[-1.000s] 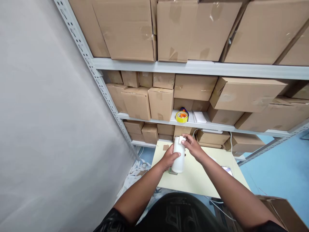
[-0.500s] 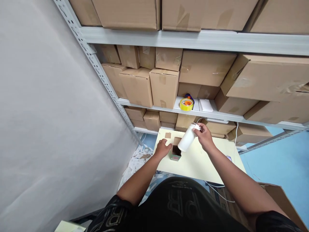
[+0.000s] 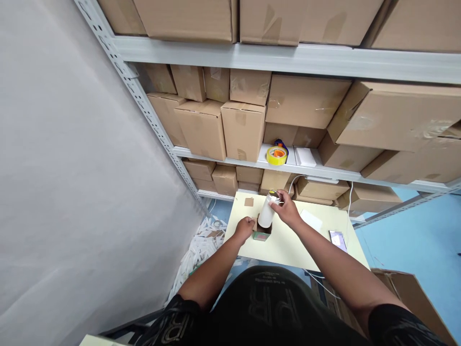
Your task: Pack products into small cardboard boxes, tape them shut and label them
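Observation:
My right hand (image 3: pixel 287 209) grips a white bottle (image 3: pixel 265 214) near its top, where a yellow-green spot shows on the dark upper end. The bottle stands slightly tilted, its lower end in the mouth of a small open box (image 3: pixel 261 236) with a green front and brown inside. To the left of that box, my left hand (image 3: pixel 245 229) is closed with its fingertips pinching the brown flap at the box's side. How far down the bottle reaches is hidden by the box wall.
On the pale yellow table (image 3: pixel 288 250) lie a brown cardboard square (image 3: pixel 248 202), a white sheet (image 3: pixel 311 220) and a phone (image 3: pixel 337 240). Shelves of cartons (image 3: pixel 242 130) rise behind, with a yellow tape roll (image 3: pixel 276 155) on one. White scraps (image 3: pixel 190 254) litter the floor at left.
My right hand has brought the bottle left and more upright, its lower end now in the box opening. My left hand has closed on the box's flap. The white sheet and the phone are now uncovered.

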The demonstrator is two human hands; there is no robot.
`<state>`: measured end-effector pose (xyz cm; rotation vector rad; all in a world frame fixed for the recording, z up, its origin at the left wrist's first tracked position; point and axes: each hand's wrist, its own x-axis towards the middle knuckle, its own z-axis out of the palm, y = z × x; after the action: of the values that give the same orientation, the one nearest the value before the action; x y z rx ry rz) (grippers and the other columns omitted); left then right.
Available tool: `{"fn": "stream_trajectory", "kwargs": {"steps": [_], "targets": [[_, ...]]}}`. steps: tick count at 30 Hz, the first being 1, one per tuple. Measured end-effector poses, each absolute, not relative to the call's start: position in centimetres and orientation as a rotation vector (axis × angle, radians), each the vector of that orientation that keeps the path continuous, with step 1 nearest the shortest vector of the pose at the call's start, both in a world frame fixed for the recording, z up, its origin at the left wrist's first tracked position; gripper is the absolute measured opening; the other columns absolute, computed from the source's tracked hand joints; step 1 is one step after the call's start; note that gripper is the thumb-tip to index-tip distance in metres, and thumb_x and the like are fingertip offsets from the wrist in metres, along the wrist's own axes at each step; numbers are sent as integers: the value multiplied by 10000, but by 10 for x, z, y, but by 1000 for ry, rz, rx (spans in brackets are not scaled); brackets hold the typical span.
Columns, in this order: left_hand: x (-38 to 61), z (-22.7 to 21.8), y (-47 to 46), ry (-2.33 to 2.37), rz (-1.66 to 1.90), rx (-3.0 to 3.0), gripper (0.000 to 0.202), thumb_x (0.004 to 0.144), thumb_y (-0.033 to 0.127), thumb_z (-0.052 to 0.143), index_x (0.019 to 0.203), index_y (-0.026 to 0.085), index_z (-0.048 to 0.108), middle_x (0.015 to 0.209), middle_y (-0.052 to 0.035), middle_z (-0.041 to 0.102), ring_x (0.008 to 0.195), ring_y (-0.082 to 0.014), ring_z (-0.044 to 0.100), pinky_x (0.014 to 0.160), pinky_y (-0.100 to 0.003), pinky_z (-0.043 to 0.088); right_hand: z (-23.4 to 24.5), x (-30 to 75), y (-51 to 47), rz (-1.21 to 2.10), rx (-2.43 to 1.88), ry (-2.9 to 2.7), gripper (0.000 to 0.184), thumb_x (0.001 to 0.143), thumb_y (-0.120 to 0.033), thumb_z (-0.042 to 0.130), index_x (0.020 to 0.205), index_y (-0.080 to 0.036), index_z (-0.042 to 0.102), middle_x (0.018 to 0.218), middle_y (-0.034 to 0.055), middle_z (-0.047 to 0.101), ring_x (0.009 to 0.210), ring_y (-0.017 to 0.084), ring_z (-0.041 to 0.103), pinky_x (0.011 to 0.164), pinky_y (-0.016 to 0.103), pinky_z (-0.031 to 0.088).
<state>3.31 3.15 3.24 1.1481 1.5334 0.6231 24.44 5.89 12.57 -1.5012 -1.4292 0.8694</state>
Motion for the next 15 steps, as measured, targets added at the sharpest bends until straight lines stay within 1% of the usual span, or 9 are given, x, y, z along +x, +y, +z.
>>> {"fn": "stream_trajectory", "kwargs": {"steps": [6, 15], "targets": [[32, 26, 25, 1441, 693, 1014, 249, 910, 386, 630, 779, 193, 542, 804, -19, 621, 780, -172, 659, 683, -288, 596, 127, 243, 42, 837, -1496, -1542, 663, 756, -474, 782, 1328, -240, 543, 1213, 81, 681, 973, 222, 651, 861, 373, 535], [36, 23, 22, 1437, 712, 991, 263, 882, 353, 668, 728, 192, 529, 719, -1, 562, 720, -163, 629, 667, -282, 599, 109, 255, 42, 909, -1486, -1372, 667, 778, -503, 755, 1341, -231, 524, 1288, 108, 673, 1070, 236, 662, 883, 382, 556]]}}
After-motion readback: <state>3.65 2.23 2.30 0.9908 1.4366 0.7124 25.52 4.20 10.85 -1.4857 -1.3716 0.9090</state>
